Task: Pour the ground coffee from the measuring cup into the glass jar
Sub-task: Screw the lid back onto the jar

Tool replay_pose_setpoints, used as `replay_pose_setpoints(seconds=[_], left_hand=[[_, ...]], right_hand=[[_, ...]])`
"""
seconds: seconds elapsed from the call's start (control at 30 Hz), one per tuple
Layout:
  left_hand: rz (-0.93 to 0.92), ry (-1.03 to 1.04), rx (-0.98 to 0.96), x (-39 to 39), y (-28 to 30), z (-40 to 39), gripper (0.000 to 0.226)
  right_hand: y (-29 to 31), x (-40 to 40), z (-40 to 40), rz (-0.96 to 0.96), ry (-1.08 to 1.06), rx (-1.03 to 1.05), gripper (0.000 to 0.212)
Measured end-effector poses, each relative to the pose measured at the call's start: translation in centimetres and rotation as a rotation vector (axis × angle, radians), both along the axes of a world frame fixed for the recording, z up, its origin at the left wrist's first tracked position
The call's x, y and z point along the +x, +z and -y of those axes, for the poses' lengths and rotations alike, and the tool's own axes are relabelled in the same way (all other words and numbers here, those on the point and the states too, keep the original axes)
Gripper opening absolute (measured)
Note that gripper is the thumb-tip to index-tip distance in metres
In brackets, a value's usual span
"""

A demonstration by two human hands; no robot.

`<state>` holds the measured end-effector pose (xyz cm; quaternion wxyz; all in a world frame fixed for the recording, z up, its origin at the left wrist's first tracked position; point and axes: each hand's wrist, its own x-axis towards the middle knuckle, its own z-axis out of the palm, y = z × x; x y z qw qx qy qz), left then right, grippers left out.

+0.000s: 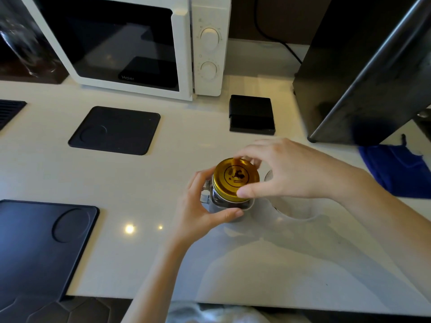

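The glass jar [229,203] stands upright on the white desk [163,187], capped by a gold lid [236,179] with a dark round emblem. The left hand [200,206] wraps around the jar's side, thumb in front and fingers curled behind, next to its metal clasp [205,192]. The right hand [279,170] comes from above with fingertips [242,193] pinching the lid's rim. Just right of the jar a clear measuring cup [291,206] rests on the desk, partly hidden beneath the right hand. A white microwave [130,43] stands at the back.
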<state>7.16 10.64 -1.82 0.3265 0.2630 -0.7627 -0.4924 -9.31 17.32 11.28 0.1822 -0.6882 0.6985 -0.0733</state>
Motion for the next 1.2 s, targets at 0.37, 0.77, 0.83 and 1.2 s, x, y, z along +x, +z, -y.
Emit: replay_pose_setpoints(seconds=[0.37,0.77,0.83,1.2], left_hand=[[0.001,-0.001,-0.002,0.1,0.0,0.1,0.072],[0.001,0.031,-0.029,0.0,0.3,0.0,0.069],[-0.004,0.043,-0.035,0.0,0.3,-0.1,0.068],[0.014,0.081,-0.066,-0.2,0.5,0.0,0.061]], right_hand=[[-1.0,-0.1,0.1,0.104,0.082,0.025,0.066],[-3.3,1.0,-0.4,0.034,-0.029,-0.149,0.078],[-3.7,1.3,-0.6,0.054,-0.098,-0.211,0.077],[-4.7,2.2,-0.8,0.152,-0.285,-0.318,0.070]])
